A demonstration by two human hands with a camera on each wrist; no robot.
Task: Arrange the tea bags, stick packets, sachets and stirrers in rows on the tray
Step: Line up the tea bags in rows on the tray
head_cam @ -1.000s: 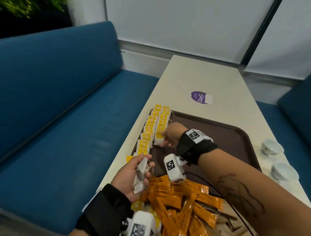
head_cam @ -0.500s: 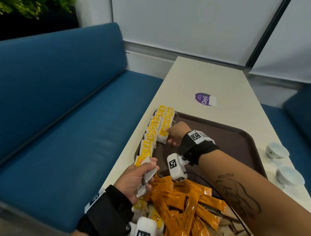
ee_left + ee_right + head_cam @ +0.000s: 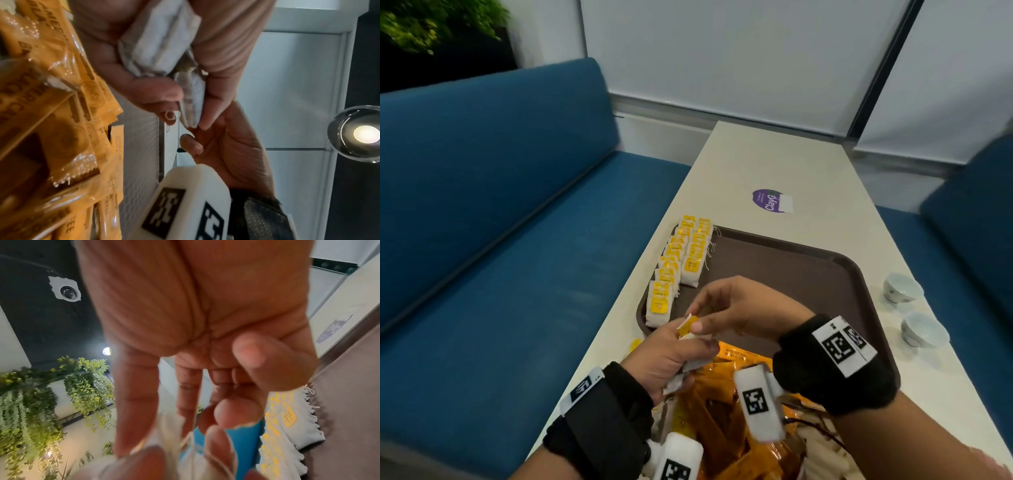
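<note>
On the left side of the brown tray [image 3: 791, 267] stand two rows of white tea bags with yellow tags [image 3: 681, 263], also seen in the right wrist view as tea bag rows [image 3: 287, 426]. My left hand [image 3: 698, 346] grips a small bundle of white tea bags [image 3: 162, 37] above the tray's near left corner. My right hand [image 3: 693, 317] meets it from the right and pinches the top tea bag [image 3: 688, 323] at its yellow tag. A heap of orange stick packets [image 3: 722, 394] lies under both wrists, and fills the left of the left wrist view as stick packets [image 3: 51, 113].
Two small white cups [image 3: 902, 286] [image 3: 923, 329] stand on the table right of the tray. A purple sticker [image 3: 770, 200] lies on the cream table [image 3: 774, 161] beyond it. A blue sofa [image 3: 517, 240] runs along the left edge. Pale paper items [image 3: 822, 455] lie bottom right.
My right hand has left the near end of the second tea bag row and come back to my left hand, where it now pinches a tea bag from the bundle.
</note>
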